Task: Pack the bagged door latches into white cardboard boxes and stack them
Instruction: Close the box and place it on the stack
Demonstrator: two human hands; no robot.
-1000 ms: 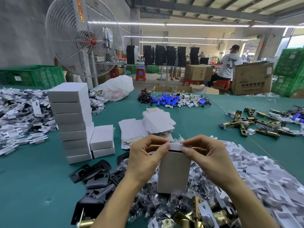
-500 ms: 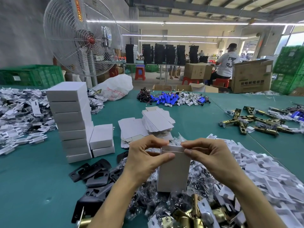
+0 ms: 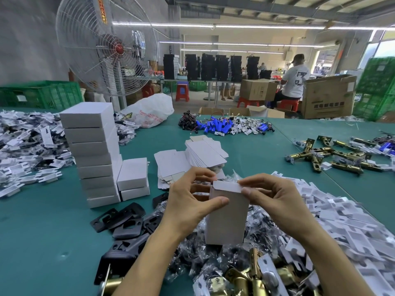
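the left hand (image 3: pixel 190 207) grips the upright white box (image 3: pixel 227 221), thumb on its front and fingers curled behind, while the right hand (image 3: pixel 275 199) pinches the right end of the top flap (image 3: pixel 226 186). the box is held over the bagged latches (image 3: pixel 213 259) on the green bench (image 3: pixel 42 231). a stack (image 3: pixel 92 154) of closed boxes stands well to the left.

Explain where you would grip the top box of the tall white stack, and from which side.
Probably from above: take the top box with your thumb on its near face and fingers on the far face. It lies flat with nothing on it, and the shorter stack beside it ends well below, leaving its sides free. Lift straight up so the tall stack is not toppled.
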